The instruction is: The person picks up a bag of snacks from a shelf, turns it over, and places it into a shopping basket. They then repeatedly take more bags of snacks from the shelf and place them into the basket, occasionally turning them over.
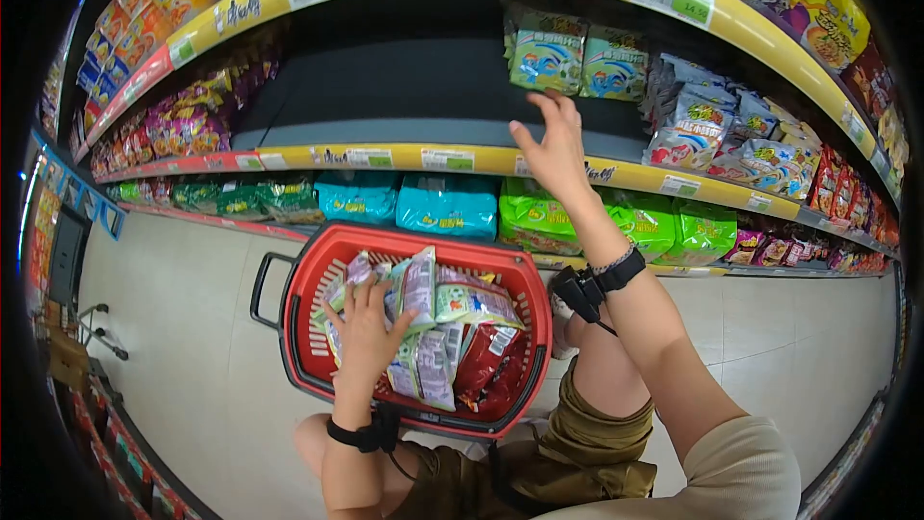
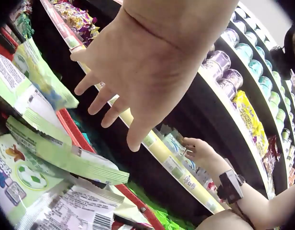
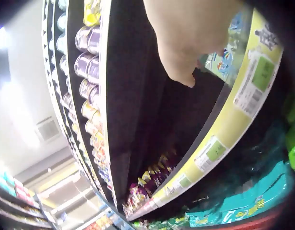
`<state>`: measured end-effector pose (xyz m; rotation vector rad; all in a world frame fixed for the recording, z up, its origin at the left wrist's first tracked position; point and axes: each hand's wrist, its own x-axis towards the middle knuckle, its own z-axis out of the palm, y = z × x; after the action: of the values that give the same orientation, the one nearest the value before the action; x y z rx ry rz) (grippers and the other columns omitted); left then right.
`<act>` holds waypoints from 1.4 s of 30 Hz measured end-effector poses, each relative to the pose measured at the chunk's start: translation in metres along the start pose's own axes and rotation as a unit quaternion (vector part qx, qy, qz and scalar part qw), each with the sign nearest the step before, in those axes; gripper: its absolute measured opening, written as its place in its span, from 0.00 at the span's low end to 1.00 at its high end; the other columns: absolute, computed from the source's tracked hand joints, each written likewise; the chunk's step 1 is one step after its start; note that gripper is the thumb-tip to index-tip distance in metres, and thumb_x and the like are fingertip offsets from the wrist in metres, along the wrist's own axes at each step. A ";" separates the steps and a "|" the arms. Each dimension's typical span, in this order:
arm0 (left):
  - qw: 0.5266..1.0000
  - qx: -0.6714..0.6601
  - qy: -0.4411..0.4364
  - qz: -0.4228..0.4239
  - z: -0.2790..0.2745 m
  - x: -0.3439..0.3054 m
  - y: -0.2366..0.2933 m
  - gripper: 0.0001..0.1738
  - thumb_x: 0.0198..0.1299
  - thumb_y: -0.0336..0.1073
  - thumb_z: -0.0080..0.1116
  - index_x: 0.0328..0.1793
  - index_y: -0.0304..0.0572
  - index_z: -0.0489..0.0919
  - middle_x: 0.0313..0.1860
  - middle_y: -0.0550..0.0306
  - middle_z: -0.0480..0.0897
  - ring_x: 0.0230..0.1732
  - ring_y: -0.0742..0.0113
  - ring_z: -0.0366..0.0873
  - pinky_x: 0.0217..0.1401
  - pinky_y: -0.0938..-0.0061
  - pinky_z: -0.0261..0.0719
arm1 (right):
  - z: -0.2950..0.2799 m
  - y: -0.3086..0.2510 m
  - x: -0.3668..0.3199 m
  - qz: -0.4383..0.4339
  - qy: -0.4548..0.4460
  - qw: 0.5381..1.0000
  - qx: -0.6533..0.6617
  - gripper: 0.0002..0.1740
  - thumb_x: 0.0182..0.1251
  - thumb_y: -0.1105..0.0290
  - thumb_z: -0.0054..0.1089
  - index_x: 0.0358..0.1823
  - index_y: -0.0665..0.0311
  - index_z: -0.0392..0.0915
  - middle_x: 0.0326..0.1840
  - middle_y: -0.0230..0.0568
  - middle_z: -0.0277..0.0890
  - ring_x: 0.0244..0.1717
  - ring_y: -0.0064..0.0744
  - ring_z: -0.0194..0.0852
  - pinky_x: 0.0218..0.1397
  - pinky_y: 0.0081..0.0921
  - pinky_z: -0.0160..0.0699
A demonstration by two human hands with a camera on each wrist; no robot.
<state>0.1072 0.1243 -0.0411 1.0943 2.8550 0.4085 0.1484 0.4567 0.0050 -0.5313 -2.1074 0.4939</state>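
Note:
My right hand [image 1: 553, 143] reaches over the shelf edge with its fingers extended, just below two light-green snack packets [image 1: 547, 56] with a cartoon pony on them. In the right wrist view, the same hand [image 3: 195, 38] partly covers one pony packet [image 3: 221, 62]. Over the red shopping basket [image 1: 541, 327], my left hand [image 1: 364, 327] spreads its fingers above a heap of snack packets [image 1: 476, 303]. The left wrist view shows that hand's palm [image 2: 133, 67] holding nothing, with green-and-white packets [image 2: 30, 172] beside it. Some dark red packets [image 1: 491, 356] lie in the basket too.
Silver-grey packets [image 1: 698, 120] fill the shelf to the right, purple ones [image 1: 197, 116] the left. Teal multipacks [image 1: 448, 204] and bright green multipacks [image 1: 640, 224] line the bottom shelf. A yellow price rail [image 1: 452, 159] runs along the shelf front. The basket's black handle [image 1: 262, 289] juts left.

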 end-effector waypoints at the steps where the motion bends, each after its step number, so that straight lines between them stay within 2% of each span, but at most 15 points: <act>1: 0.999 -0.020 0.009 0.024 0.004 0.000 0.002 0.33 0.55 0.54 0.62 0.62 0.45 0.71 0.67 0.49 0.67 0.72 0.42 0.56 0.70 0.30 0.33 | 0.002 0.010 0.009 0.040 0.024 0.999 0.005 0.27 0.56 0.62 0.63 0.56 0.68 0.71 0.63 0.57 0.61 0.64 0.57 0.56 0.66 0.43 0.59; 12: 0.982 -0.166 -0.069 0.058 -0.003 -0.002 0.019 0.29 0.56 0.48 0.63 0.63 0.49 0.72 0.69 0.51 0.67 0.74 0.44 0.53 0.73 0.39 0.31 | 0.027 0.079 0.051 0.234 -0.015 0.970 0.066 0.39 0.55 0.57 0.65 0.67 0.63 0.63 0.75 0.56 0.46 0.74 0.54 0.46 0.72 0.40 0.55; 17: 0.983 -0.160 -0.038 0.081 -0.020 -0.014 0.032 0.29 0.56 0.47 0.63 0.62 0.48 0.71 0.68 0.51 0.67 0.74 0.45 0.54 0.73 0.40 0.31 | 0.033 0.081 0.076 0.266 -0.085 0.958 -0.063 0.43 0.52 0.51 0.66 0.68 0.61 0.63 0.74 0.61 0.46 0.75 0.58 0.42 0.74 0.42 0.49; 24: 0.979 -0.176 0.039 0.090 -0.044 -0.050 0.071 0.28 0.58 0.49 0.61 0.61 0.44 0.72 0.66 0.51 0.69 0.73 0.44 0.54 0.72 0.37 0.32 | 0.034 0.088 0.081 0.225 -0.148 0.962 -0.053 0.34 0.53 0.47 0.63 0.59 0.58 0.74 0.69 0.50 0.57 0.72 0.56 0.46 0.72 0.44 0.51; 27: 0.976 -0.192 0.070 0.074 -0.041 -0.057 0.088 0.28 0.57 0.47 0.62 0.62 0.46 0.71 0.66 0.52 0.68 0.73 0.45 0.54 0.73 0.39 0.33 | 0.013 0.050 0.057 0.134 0.025 0.981 -0.138 0.24 0.57 0.54 0.62 0.50 0.63 0.78 0.61 0.46 0.67 0.59 0.49 0.66 0.61 0.38 0.65; 28: 0.975 -0.196 0.079 0.066 -0.036 -0.058 0.093 0.28 0.57 0.47 0.62 0.62 0.46 0.71 0.66 0.52 0.68 0.73 0.45 0.54 0.73 0.39 0.33 | 0.011 0.048 0.057 0.122 0.021 0.983 -0.135 0.24 0.57 0.54 0.62 0.50 0.63 0.78 0.61 0.46 0.67 0.59 0.49 0.66 0.61 0.38 0.65; 30: 0.970 -0.217 0.094 0.061 -0.023 -0.055 0.102 0.28 0.58 0.47 0.61 0.62 0.45 0.71 0.66 0.52 0.68 0.73 0.45 0.54 0.73 0.38 0.34 | 0.002 0.037 0.059 -0.010 0.088 0.993 0.083 0.19 0.56 0.61 0.64 0.45 0.65 0.80 0.55 0.48 0.72 0.52 0.48 0.71 0.57 0.33 0.68; 32: 0.967 -0.221 0.115 0.057 -0.017 -0.051 0.114 0.28 0.58 0.45 0.61 0.63 0.45 0.70 0.66 0.51 0.68 0.72 0.44 0.56 0.73 0.40 0.38 | -0.007 0.021 0.047 -0.020 0.060 0.991 0.115 0.17 0.59 0.64 0.64 0.47 0.66 0.78 0.49 0.45 0.76 0.53 0.38 0.72 0.59 0.26 0.65; 34: 0.931 -0.321 0.164 0.066 -0.016 -0.043 0.126 0.28 0.58 0.42 0.62 0.63 0.42 0.69 0.66 0.47 0.68 0.70 0.42 0.59 0.74 0.49 0.46 | -0.013 0.005 0.031 0.110 -0.066 0.925 0.357 0.14 0.63 0.66 0.61 0.46 0.65 0.78 0.44 0.37 0.78 0.48 0.29 0.75 0.52 0.23 0.71; 35: 0.919 -0.352 0.168 0.058 -0.016 -0.038 0.131 0.30 0.60 0.40 0.60 0.66 0.38 0.65 0.66 0.44 0.68 0.69 0.47 0.63 0.73 0.60 0.55 | -0.019 -0.009 0.020 0.152 -0.119 0.870 0.453 0.11 0.63 0.67 0.60 0.43 0.64 0.79 0.40 0.34 0.79 0.44 0.25 0.75 0.48 0.22 0.72; 36: 0.920 -0.350 0.173 0.048 -0.011 -0.032 0.135 0.30 0.60 0.40 0.60 0.66 0.38 0.65 0.66 0.44 0.68 0.69 0.47 0.63 0.73 0.60 0.55 | -0.023 -0.018 0.006 0.195 -0.172 0.800 0.541 0.08 0.64 0.68 0.60 0.40 0.63 0.80 0.36 0.30 0.79 0.39 0.21 0.75 0.44 0.21 0.73; 38: 0.779 -0.584 0.231 -0.011 0.002 -0.016 0.142 0.31 0.63 0.42 0.58 0.67 0.34 0.63 0.65 0.42 0.68 0.69 0.52 0.63 0.72 0.60 0.55 | -0.021 -0.011 -0.019 0.244 -0.364 0.683 0.584 0.09 0.66 0.68 0.56 0.44 0.61 0.79 0.38 0.30 0.79 0.39 0.22 0.76 0.39 0.20 0.76; 39: 0.709 -0.663 0.236 -0.033 0.000 -0.011 0.144 0.30 0.64 0.40 0.58 0.66 0.32 0.63 0.64 0.43 0.69 0.66 0.59 0.66 0.68 0.67 0.62 | -0.030 -0.023 -0.033 0.313 -0.407 0.601 0.613 0.12 0.68 0.66 0.54 0.48 0.61 0.78 0.42 0.33 0.79 0.41 0.25 0.77 0.38 0.23 0.79; 40: 0.711 -0.659 0.242 -0.041 -0.001 -0.007 0.144 0.30 0.64 0.40 0.58 0.66 0.32 0.63 0.64 0.43 0.69 0.66 0.59 0.66 0.68 0.67 0.62 | -0.041 -0.034 -0.048 0.379 -0.444 0.510 0.632 0.14 0.69 0.64 0.52 0.52 0.62 0.76 0.45 0.36 0.79 0.43 0.29 0.79 0.38 0.25 0.81; 42: 0.526 -0.829 0.184 -0.058 -0.002 -0.005 0.142 0.28 0.63 0.37 0.59 0.65 0.33 0.64 0.63 0.47 0.71 0.63 0.63 0.70 0.66 0.70 0.65 | -0.036 -0.024 -0.081 0.398 -0.518 0.311 0.690 0.20 0.70 0.60 0.51 0.59 0.60 0.71 0.54 0.43 0.76 0.49 0.38 0.79 0.44 0.33 0.84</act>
<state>0.2033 0.2217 -0.0018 0.2439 1.1587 2.5897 0.2165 0.3988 -0.0170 0.0108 -1.0021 3.4725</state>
